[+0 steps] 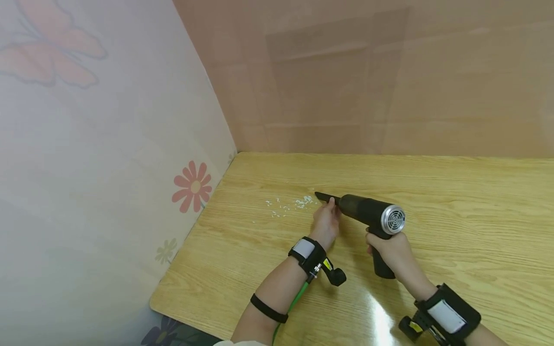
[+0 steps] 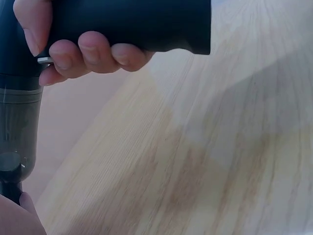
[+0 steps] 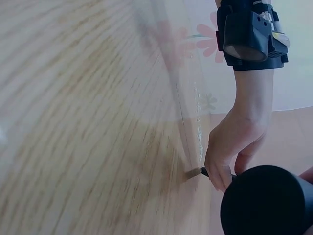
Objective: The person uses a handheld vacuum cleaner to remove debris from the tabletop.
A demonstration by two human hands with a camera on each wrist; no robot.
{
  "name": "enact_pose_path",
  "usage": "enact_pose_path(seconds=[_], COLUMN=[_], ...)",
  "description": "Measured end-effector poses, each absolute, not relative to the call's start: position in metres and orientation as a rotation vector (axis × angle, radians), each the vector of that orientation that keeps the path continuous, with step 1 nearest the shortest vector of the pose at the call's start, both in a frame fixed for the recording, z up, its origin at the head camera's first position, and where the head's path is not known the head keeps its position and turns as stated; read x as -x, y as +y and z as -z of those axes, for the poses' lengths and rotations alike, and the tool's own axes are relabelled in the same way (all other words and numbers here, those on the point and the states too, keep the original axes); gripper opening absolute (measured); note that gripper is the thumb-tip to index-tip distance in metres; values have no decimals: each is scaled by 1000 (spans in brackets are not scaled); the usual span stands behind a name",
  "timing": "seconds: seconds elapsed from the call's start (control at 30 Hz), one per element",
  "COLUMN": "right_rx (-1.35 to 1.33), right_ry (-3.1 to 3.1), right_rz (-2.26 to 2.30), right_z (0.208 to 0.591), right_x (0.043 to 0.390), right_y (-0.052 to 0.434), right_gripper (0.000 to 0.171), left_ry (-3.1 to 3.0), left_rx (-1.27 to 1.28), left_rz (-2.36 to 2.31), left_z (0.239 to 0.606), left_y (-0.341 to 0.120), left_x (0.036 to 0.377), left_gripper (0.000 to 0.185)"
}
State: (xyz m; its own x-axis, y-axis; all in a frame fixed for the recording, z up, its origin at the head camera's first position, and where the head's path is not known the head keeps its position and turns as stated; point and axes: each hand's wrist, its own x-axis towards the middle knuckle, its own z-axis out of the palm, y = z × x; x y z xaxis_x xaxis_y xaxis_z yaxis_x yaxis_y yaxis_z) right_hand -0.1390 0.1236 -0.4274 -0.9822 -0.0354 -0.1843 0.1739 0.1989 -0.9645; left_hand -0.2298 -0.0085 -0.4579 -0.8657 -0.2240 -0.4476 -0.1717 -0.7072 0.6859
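Observation:
A black handheld vacuum cleaner (image 1: 363, 207) with a silver vented end is held over the table, its narrow nozzle (image 1: 324, 196) pointing left. My right hand (image 1: 391, 252) grips the handle; in the left wrist view its fingers (image 2: 93, 54) curl round it, near a small metallic trigger or button. Near the base of the nozzle, my left hand (image 1: 325, 225) holds it with thumb and fingers. Small white scraps (image 1: 303, 202) lie scattered just left of the nozzle tip. In the right wrist view the handle's end (image 3: 264, 200) hides part of the vacuum behind it.
The light wooden table (image 1: 467, 216) meets a brown sheet-covered wall (image 1: 329, 86) at the back. A pale wall with flower and butterfly prints (image 1: 130, 120) borders its left edge. A green cable (image 1: 298, 298) runs along the left forearm.

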Motion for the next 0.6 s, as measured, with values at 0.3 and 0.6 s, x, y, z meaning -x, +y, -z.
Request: enact_pose_path(seconds=[0.3,0.6], right_rx=[-134,-155], right_ry=[2299,2314], right_rz=[1897,1873], right_z=[427,426], right_x=[145,148], right_y=[123,129], right_gripper=[27,19], left_ry=[-1181,-1189], left_rx=[-767,-740], left_rz=[2785,2758], left_z=[458,454], left_y=[-11,-4], left_x=[236,239], left_gripper=[4,10])
